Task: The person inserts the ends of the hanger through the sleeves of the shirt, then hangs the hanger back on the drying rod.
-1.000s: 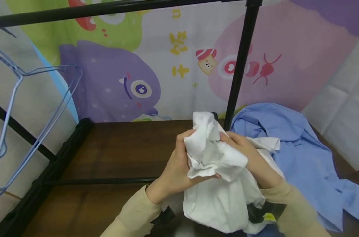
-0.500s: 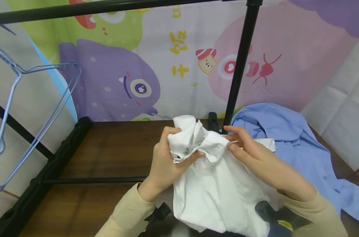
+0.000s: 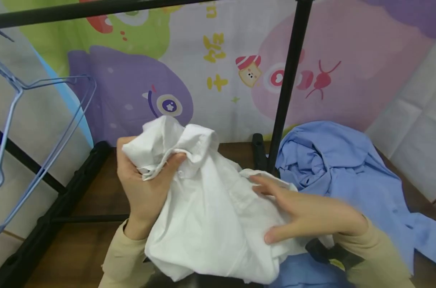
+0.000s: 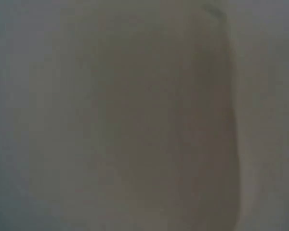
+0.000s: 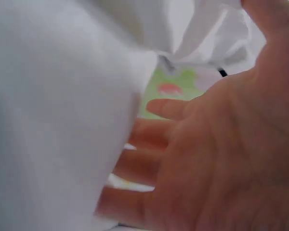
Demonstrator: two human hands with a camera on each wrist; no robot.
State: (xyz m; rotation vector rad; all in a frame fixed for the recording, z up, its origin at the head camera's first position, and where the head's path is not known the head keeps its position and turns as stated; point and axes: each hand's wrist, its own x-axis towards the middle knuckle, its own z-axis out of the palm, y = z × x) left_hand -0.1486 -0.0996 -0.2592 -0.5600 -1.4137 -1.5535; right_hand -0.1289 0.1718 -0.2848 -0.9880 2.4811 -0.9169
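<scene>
A white garment (image 3: 214, 224), looking like a shirt with a button near the gathered top, hangs bunched in front of me. My left hand (image 3: 146, 188) grips its gathered upper end, thumb pressed over the folded edge. Against the garment's right side lies my right hand (image 3: 297, 212), fingers spread and fairly straight. In the right wrist view the open palm (image 5: 221, 159) faces the white cloth (image 5: 58, 120), and the fingertips pass behind its edge. The left wrist view is dark and blurred, with nothing clear in it.
A blue garment (image 3: 361, 180) lies heaped on the brown surface (image 3: 92, 196) at right. Light-blue hangers (image 3: 12, 100) hang at left. A black rack's upright (image 3: 289, 84) and top bar (image 3: 95, 10) stand before a cartoon-printed curtain (image 3: 218, 116).
My left hand has carried the gathered end left and slightly up, spreading the white garment. The right hand has left the gathered part and moved down along the cloth's right side.
</scene>
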